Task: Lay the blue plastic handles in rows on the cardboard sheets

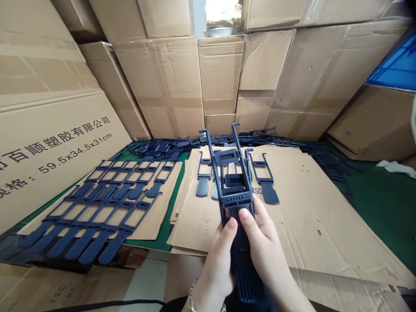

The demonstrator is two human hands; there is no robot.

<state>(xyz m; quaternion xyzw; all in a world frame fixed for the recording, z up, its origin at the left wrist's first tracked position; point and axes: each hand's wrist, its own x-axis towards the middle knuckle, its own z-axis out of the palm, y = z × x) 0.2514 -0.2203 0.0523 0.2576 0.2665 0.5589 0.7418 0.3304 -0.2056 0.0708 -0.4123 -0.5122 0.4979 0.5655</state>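
A dark blue plastic bracket (pixel 240 255), with a ribbed paddle and a two-armed open frame, is held up in front of me, its hooked arms pointing away. My left hand (pixel 216 255) wraps its left side, thumb on the ribbed part. From the right, my right hand (pixel 268 242) grips the same piece, its thumb pressed just below the frame. More than one layer seems to show in the held piece, but I cannot tell how many. Behind it, several similar brackets lie in a row on cardboard, among them one bracket (pixel 264 177) at the right.
Rows of brackets (pixel 108 221) lie on a cardboard sheet (pixel 165 216) to the left. A stack of cardboard sheets (pixel 312 216) is under my hands, on a green tabletop (pixel 373 190). Loose brackets pile up at the back (pixel 156 149), against stacked cartons (pixel 178 82).
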